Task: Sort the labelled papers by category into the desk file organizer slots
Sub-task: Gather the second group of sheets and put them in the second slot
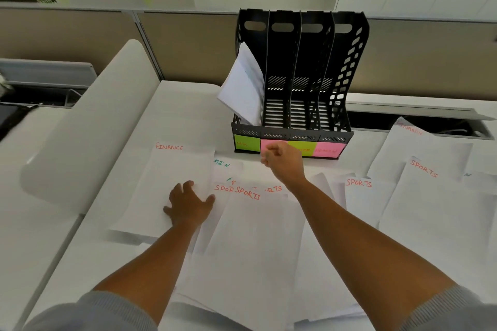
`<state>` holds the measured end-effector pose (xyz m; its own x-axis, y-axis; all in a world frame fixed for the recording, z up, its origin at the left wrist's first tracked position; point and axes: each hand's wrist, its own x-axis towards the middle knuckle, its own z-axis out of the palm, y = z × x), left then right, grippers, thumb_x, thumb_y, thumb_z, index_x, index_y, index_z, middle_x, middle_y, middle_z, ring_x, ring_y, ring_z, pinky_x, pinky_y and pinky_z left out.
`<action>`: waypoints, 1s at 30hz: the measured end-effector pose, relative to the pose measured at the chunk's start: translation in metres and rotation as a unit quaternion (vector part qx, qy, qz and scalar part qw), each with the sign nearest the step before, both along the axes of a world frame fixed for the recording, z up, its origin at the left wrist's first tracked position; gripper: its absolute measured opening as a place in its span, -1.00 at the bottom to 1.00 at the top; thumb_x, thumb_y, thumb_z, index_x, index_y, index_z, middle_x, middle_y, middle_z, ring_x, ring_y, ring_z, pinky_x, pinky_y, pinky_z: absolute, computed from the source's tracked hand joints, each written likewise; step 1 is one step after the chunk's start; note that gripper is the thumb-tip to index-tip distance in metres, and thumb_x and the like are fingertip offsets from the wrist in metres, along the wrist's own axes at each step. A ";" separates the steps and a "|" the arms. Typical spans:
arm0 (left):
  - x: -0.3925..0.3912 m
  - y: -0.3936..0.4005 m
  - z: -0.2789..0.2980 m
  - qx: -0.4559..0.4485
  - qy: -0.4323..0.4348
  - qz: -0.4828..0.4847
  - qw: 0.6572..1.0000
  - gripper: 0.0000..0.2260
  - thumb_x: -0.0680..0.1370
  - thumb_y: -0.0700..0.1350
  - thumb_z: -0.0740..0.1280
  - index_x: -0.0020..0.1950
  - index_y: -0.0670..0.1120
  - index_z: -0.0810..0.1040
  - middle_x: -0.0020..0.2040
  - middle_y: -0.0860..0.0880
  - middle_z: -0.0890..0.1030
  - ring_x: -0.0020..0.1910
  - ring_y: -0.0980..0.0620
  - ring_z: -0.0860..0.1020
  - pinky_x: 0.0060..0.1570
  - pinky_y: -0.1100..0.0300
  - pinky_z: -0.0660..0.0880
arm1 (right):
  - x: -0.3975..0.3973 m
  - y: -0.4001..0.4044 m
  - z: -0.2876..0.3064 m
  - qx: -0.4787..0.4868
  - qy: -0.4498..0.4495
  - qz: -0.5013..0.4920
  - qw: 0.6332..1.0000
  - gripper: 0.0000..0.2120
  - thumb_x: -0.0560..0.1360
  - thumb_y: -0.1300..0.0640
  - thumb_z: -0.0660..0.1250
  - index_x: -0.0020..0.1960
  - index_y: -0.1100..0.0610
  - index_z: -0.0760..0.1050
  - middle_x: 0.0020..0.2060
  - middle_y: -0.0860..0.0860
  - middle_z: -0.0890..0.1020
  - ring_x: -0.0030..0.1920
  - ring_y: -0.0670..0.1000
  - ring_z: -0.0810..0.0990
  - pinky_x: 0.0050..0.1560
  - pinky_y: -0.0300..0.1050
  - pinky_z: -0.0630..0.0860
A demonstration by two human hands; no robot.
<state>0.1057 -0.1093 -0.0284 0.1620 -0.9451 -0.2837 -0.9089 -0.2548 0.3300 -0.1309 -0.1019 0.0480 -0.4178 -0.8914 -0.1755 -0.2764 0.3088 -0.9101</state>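
My left hand [188,203] lies flat with fingers spread on the FINANCE sheet [172,185], beside the overlapping SPORTS sheets [250,236]. My right hand [282,161] hovers loosely curled, holding nothing, just before the black file organizer [295,75], whose leftmost slot holds leaning papers [243,86].

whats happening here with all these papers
A person is sorting labelled sheets into a black file organizer. Its leftmost slot already holds papers; the other three look empty. The left hand rests flat on the FINANCE sheet, while the right hand, loosely curled and holding nothing, hovers by the organizer's coloured labels.
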 end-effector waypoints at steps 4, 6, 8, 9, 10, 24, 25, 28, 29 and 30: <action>0.002 0.012 0.002 0.032 -0.031 -0.028 0.999 -0.21 0.42 0.34 0.34 0.52 0.00 0.17 0.54 -0.11 0.16 0.55 -0.12 0.10 0.42 -0.25 0.20 | 0.001 0.018 -0.023 0.117 0.071 0.038 0.990 -0.88 0.45 0.17 0.35 -0.04 0.14 0.59 -0.10 0.07 0.68 -0.13 0.06 0.69 -0.03 0.05 0.64; 0.002 0.015 0.004 0.024 -0.028 -0.037 0.999 -0.26 0.46 0.28 0.33 0.51 -0.02 0.17 0.53 -0.11 0.19 0.53 -0.12 0.14 0.40 -0.22 0.24 | 0.000 0.027 -0.033 0.164 0.113 0.063 0.978 -0.78 0.43 0.13 0.37 0.06 0.15 0.58 -0.01 0.05 0.66 -0.04 0.07 0.66 0.05 0.04 0.61; 0.003 0.017 0.006 0.013 -0.023 -0.043 0.999 -0.35 0.52 0.18 0.32 0.51 -0.04 0.19 0.51 -0.11 0.24 0.50 -0.13 0.20 0.38 -0.20 0.29 | 0.000 0.036 -0.037 0.197 0.160 0.092 0.963 -0.76 0.43 0.11 0.36 0.07 0.16 0.58 0.00 0.06 0.65 -0.06 0.06 0.62 -0.03 -0.07 0.57; 0.003 0.019 0.006 0.010 -0.024 -0.046 0.999 -0.38 0.54 0.14 0.31 0.50 -0.05 0.20 0.49 -0.11 0.27 0.49 -0.13 0.24 0.37 -0.19 0.31 | 0.000 0.039 -0.038 0.213 0.182 0.108 0.954 -0.77 0.43 0.11 0.35 0.06 0.17 0.58 -0.01 0.06 0.65 -0.09 0.05 0.59 -0.10 -0.13 0.53; 0.003 0.020 0.007 0.006 -0.027 -0.048 0.998 -0.41 0.55 0.11 0.31 0.49 -0.06 0.21 0.48 -0.11 0.30 0.47 -0.13 0.27 0.36 -0.18 0.32 | 0.000 0.042 -0.038 0.230 0.202 0.123 0.944 -0.77 0.44 0.11 0.34 0.05 0.17 0.57 -0.01 0.07 0.64 -0.12 0.04 0.56 -0.16 -0.17 0.49; -0.030 0.039 0.005 -0.060 0.056 -0.056 0.995 -0.47 0.51 0.13 0.36 0.38 -0.07 0.35 0.28 -0.09 0.46 0.27 -0.09 0.46 0.06 0.04 0.52 | -0.008 0.078 -0.043 0.342 0.227 -0.029 0.911 -0.40 0.38 0.05 0.46 0.29 0.15 0.25 0.22 0.13 0.37 0.23 0.15 0.40 0.12 0.04 0.47; -0.031 0.040 0.005 -0.054 0.059 -0.046 0.996 -0.46 0.50 0.13 0.37 0.39 -0.07 0.34 0.28 -0.10 0.46 0.27 -0.10 0.46 0.07 0.03 0.52 | -0.009 0.080 -0.045 0.337 0.213 -0.032 0.916 -0.40 0.39 0.10 0.45 0.31 0.16 0.23 0.22 0.14 0.38 0.22 0.16 0.42 0.12 0.04 0.48; -0.030 0.038 0.004 -0.044 0.097 -0.013 0.994 -0.50 0.53 0.08 0.36 0.38 -0.10 0.35 0.31 -0.12 0.49 0.28 -0.12 0.48 0.14 0.00 0.50 | -0.015 0.084 -0.049 0.304 0.167 -0.049 0.937 -0.44 0.44 0.24 0.35 0.36 0.21 0.18 0.20 0.17 0.48 0.17 0.19 0.52 0.09 0.02 0.51; -0.030 0.038 0.004 -0.044 0.113 -0.007 0.993 -0.55 0.55 0.04 0.35 0.37 -0.11 0.37 0.32 -0.13 0.51 0.28 -0.13 0.49 0.17 0.00 0.49 | -0.018 0.085 -0.049 0.292 0.162 -0.046 0.941 -0.48 0.46 0.26 0.32 0.36 0.22 0.21 0.18 0.17 0.51 0.15 0.19 0.54 0.08 0.01 0.51; -0.029 0.038 0.003 -0.047 0.124 -0.008 0.991 -0.60 0.57 0.00 0.33 0.35 -0.11 0.40 0.31 -0.13 0.53 0.27 -0.13 0.51 0.19 0.00 0.49 | -0.021 0.086 -0.049 0.282 0.161 -0.031 0.945 -0.53 0.46 0.27 0.31 0.33 0.23 0.28 0.16 0.16 0.54 0.14 0.18 0.55 0.07 0.00 0.52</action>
